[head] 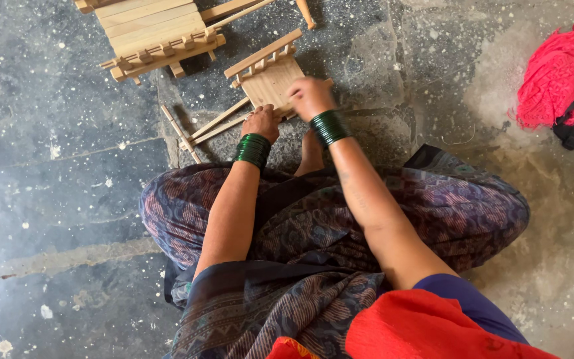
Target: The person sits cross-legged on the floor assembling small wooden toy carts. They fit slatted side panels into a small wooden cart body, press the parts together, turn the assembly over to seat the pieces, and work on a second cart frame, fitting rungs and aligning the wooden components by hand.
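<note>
Wooden frame (270, 76): small slatted piece of pale wood, lying on the stone floor (54, 166) just ahead of the seated person's crossed legs. One rail with short rungs runs along its far edge.

Left hand (261, 122): rests at the frame's near left corner, fingers curled down onto the wood and the sticks there; whether it grips cannot be told. Green bangles (253, 149) on the wrist.

Right hand (309, 97): blurred, closed into a loose fist over the frame's near right edge; what it holds, if anything, cannot be told. Green bangles on this wrist too.

Loose sticks (197, 129): several thin ones, splayed on the floor left of the frame, touching it.

Larger slatted piece (157, 33): further away, upper left, well apart from the hands.

Red cloth (556, 70): bundled at right, far from the work.
</note>
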Motion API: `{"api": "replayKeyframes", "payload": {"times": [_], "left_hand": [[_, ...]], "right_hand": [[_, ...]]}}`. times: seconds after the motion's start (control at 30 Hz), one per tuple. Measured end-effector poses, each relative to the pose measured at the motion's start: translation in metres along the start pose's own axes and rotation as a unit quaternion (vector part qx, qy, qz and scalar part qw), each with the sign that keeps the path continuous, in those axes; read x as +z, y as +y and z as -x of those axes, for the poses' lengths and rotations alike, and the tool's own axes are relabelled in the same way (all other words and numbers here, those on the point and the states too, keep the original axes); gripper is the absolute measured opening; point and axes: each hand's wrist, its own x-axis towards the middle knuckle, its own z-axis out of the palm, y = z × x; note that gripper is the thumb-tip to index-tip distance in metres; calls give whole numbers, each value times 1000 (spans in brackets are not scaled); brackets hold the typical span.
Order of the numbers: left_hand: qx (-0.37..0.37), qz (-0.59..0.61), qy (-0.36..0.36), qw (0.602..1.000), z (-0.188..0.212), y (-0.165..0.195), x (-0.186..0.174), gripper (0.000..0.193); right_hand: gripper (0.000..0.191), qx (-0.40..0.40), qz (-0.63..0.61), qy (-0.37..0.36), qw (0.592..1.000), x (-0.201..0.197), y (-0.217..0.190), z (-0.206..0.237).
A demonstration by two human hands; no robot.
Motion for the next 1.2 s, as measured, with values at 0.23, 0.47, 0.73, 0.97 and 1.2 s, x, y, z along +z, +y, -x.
{"api": "replayKeyframes", "payload": {"times": [0.23,0.47,0.73,0.97,1.2], "left_hand": [[2,8,13,1000,3,-2,1,28],[29,25,25,999,1,4,0,29],[23,41,20,999,-3,-6,5,28],[17,31,17,999,0,-1,2,27],[93,10,72,993,8,10,-6,27]], "right_hand": [[9,13,2,-2,1000,8,-12,1],[11,-28,18,121,992,-47,43,-1],[9,-56,-9,17,998,21,-7,3],[10,-66,5,68,995,-1,12,-4],[8,29,-45,-10,999,-38,29,1]]}}
